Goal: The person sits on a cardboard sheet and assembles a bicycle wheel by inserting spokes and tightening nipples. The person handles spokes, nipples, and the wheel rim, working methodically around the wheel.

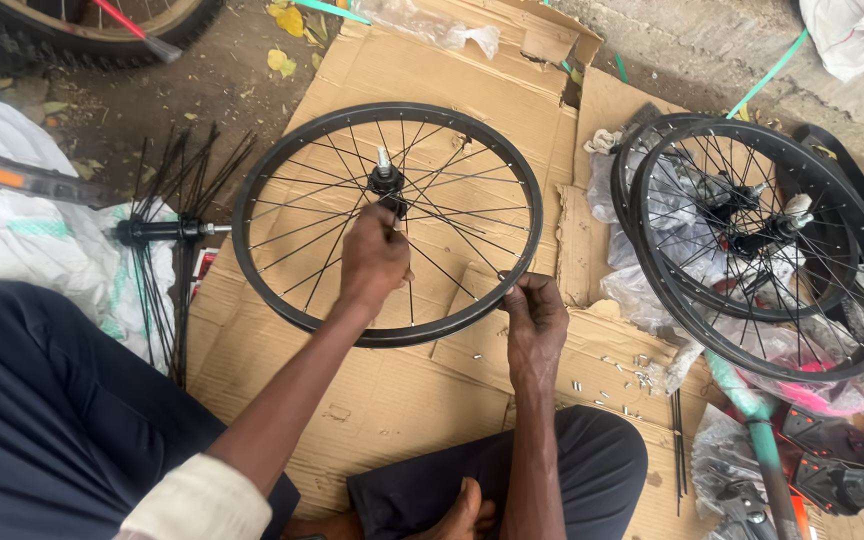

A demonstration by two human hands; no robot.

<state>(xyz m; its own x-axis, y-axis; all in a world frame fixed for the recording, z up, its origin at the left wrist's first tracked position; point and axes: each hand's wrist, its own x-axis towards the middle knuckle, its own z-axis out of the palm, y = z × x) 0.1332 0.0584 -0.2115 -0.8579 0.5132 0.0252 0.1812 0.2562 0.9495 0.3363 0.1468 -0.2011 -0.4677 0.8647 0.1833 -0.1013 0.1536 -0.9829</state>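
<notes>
Lying flat on flattened cardboard (392,400) at the frame's centre, the black bicycle wheel (388,224) shows thin crossed spokes and a silver-tipped hub (386,180). The left hand (373,256) rests over the spokes just below the hub, fingers curled (what they pinch is hidden), seemingly steadying it. The right hand (534,318) pinches the lower-right rim. Finished wheels (762,240) are stacked at right; a spoked loose hub (167,232) lies at left.

2 spoked wheels (767,245) stacked at right, loose hub w/ spokes (157,232) left, white sack (12,225) beside it
</notes>
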